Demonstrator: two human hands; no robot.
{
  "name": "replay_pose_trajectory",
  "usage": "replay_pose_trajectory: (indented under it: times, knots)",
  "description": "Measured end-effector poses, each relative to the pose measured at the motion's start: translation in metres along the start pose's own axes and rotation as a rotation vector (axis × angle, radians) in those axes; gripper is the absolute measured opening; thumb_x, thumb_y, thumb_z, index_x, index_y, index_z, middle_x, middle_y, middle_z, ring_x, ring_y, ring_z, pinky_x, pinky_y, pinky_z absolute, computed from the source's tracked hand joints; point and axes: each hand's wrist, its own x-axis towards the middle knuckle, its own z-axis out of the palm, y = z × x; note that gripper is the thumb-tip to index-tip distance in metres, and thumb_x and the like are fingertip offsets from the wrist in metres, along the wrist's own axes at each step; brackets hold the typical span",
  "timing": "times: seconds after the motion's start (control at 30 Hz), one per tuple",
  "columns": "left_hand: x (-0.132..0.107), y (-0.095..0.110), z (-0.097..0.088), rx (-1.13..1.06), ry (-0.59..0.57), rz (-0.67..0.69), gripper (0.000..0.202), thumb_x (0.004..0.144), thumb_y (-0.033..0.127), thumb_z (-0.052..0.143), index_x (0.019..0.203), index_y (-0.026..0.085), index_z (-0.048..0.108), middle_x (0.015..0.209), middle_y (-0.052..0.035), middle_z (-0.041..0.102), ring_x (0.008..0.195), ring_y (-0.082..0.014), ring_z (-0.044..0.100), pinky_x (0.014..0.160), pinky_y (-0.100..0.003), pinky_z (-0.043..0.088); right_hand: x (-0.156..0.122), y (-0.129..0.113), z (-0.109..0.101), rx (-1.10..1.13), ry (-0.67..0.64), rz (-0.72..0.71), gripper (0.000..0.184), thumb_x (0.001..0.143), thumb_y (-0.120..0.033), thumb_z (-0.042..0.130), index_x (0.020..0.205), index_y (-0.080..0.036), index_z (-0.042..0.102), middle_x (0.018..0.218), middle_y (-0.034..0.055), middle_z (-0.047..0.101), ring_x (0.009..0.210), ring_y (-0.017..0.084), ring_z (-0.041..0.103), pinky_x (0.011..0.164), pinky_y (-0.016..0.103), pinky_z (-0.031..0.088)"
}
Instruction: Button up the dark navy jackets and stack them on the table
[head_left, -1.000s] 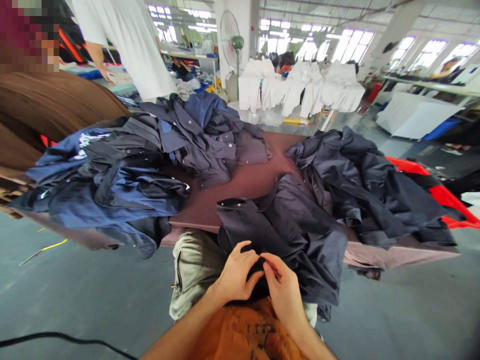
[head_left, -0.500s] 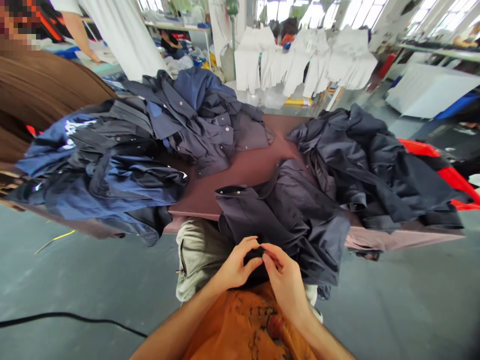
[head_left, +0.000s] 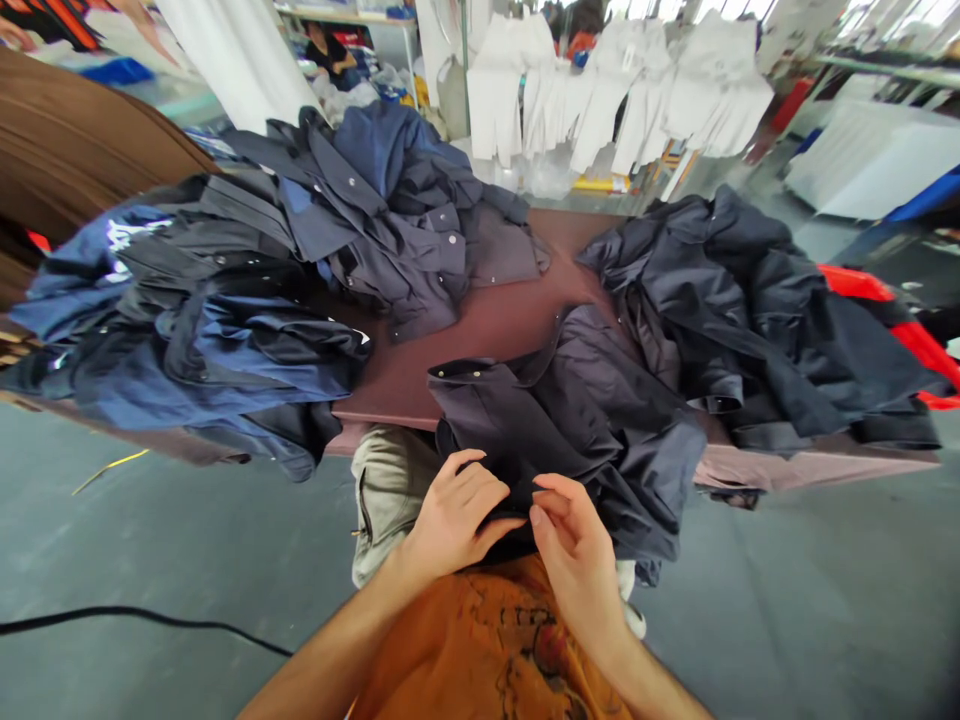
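Observation:
A dark jacket (head_left: 570, 400) with metal snaps along one edge lies partly on the brown-covered table (head_left: 405, 375) and drapes over its front edge onto my lap. My left hand (head_left: 459, 508) grips a fold of its near edge between thumb and curled fingers. Beside it, my right hand (head_left: 576, 535) pinches the same dark cloth, thumb against the bent forefinger. A small gap separates the two hands. The exact bit of cloth under the fingertips is too dark to make out.
Piled dark and blue garments (head_left: 255, 330) cover the table's left side. More dark garments (head_left: 727, 290) lie on the right, by a red object (head_left: 911, 350). White garments (head_left: 615, 90) hang behind. A black cable (head_left: 142, 615) runs along the floor. A person in white (head_left: 232, 60) stands at back left.
My hands have drawn slightly apart, the left one shifting left and the right one right. The view has tipped down a little. The piles lie as before.

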Motion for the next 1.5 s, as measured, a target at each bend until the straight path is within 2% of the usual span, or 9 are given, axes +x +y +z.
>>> replay_pose_trajectory:
  times: [0.27, 0.37, 0.5, 0.83, 0.97, 1.03, 1.13, 1.23, 1.5]
  knots:
    - [-0.010, 0.003, 0.001, 0.054, -0.056, 0.025, 0.016, 0.095, 0.026, 0.063, 0.084, 0.019, 0.054, 0.070, 0.0034, 0.061, 0.066, -0.0123, 0.055, 0.098, -0.041, 0.047, -0.007, 0.021, 0.001, -0.323, -0.012, -0.226, 0.024, 0.096, -0.020, 0.053, 0.119, -0.024, 0.054, 0.108, 0.0053, 0.068, 0.098, 0.015, 0.067, 0.086, 0.027, 0.057]
    - [-0.014, 0.003, -0.001, 0.029, -0.059, 0.043, 0.015, 0.096, 0.026, 0.062, 0.084, 0.019, 0.054, 0.069, 0.0039, 0.059, 0.066, -0.0120, 0.053, 0.098, -0.040, 0.048, -0.001, 0.015, -0.010, -0.399, -0.166, -0.276, 0.014, 0.099, -0.021, 0.049, 0.111, -0.023, 0.056, 0.103, 0.0046, 0.065, 0.096, 0.017, 0.062, 0.085, 0.030, 0.053]
    - [-0.019, 0.002, -0.007, -0.034, -0.125, 0.100, 0.011, 0.099, 0.023, 0.054, 0.089, 0.018, 0.056, 0.070, 0.0020, 0.057, 0.068, -0.0136, 0.051, 0.091, -0.038, 0.051, 0.007, 0.007, -0.026, -0.433, -0.498, -0.309, 0.007, 0.098, -0.025, 0.053, 0.103, -0.021, 0.055, 0.098, 0.0051, 0.062, 0.091, 0.018, 0.056, 0.082, 0.032, 0.048]
    - [-0.022, 0.004, -0.006, -0.203, -0.289, 0.053, 0.031, 0.101, 0.033, 0.055, 0.074, 0.019, 0.049, 0.067, 0.0023, 0.052, 0.067, -0.0135, 0.048, 0.077, -0.030, 0.048, 0.032, 0.011, -0.028, -0.314, -0.991, 0.147, 0.029, 0.097, -0.038, 0.054, 0.076, -0.017, 0.052, 0.070, -0.0052, 0.045, 0.065, 0.010, 0.037, 0.059, 0.024, 0.031]
    - [-0.030, 0.001, -0.003, -0.319, -0.350, -0.089, 0.035, 0.095, 0.044, 0.063, 0.075, 0.019, 0.049, 0.070, 0.0024, 0.053, 0.069, -0.0133, 0.050, 0.069, -0.026, 0.044, 0.034, 0.013, -0.024, -0.288, -1.009, 0.163, 0.018, 0.095, -0.031, 0.053, 0.089, -0.016, 0.063, 0.076, -0.0037, 0.054, 0.069, 0.011, 0.043, 0.063, 0.024, 0.035]
    - [-0.034, 0.002, -0.004, -0.378, -0.372, -0.178, 0.035, 0.091, 0.046, 0.068, 0.078, 0.019, 0.050, 0.073, 0.0021, 0.054, 0.070, -0.0136, 0.051, 0.068, -0.026, 0.044, 0.031, 0.016, -0.021, -0.264, -0.984, 0.177, 0.021, 0.095, -0.031, 0.052, 0.082, -0.016, 0.061, 0.071, -0.0043, 0.050, 0.066, 0.010, 0.040, 0.060, 0.023, 0.033]
    - [-0.034, 0.005, -0.008, -0.484, -0.350, -0.344, 0.037, 0.088, 0.047, 0.072, 0.105, 0.019, 0.055, 0.101, -0.0073, 0.062, 0.092, -0.0194, 0.059, 0.079, -0.031, 0.051, 0.025, 0.021, -0.018, -0.279, -0.910, 0.158, 0.030, 0.095, -0.030, 0.052, 0.069, -0.017, 0.051, 0.064, -0.0055, 0.040, 0.061, 0.009, 0.034, 0.054, 0.023, 0.027]
    - [-0.032, 0.008, -0.013, -0.590, -0.392, -0.384, 0.036, 0.094, 0.039, 0.064, 0.122, 0.019, 0.052, 0.114, -0.0112, 0.062, 0.103, -0.0218, 0.061, 0.087, -0.035, 0.052, 0.021, 0.025, -0.018, -0.360, -0.847, 0.038, 0.026, 0.095, -0.026, 0.051, 0.070, -0.018, 0.051, 0.065, -0.0049, 0.045, 0.061, 0.009, 0.039, 0.056, 0.024, 0.029]
    - [-0.031, 0.009, -0.022, -0.536, -0.632, -0.405, 0.023, 0.095, 0.042, 0.063, 0.093, 0.020, 0.058, 0.083, 0.0018, 0.066, 0.074, -0.0144, 0.061, 0.065, -0.024, 0.042, 0.013, 0.026, -0.022, -0.639, -0.835, -0.405, 0.024, 0.097, -0.019, 0.052, 0.073, -0.020, 0.049, 0.074, 0.0014, 0.056, 0.072, 0.017, 0.050, 0.066, 0.029, 0.036]
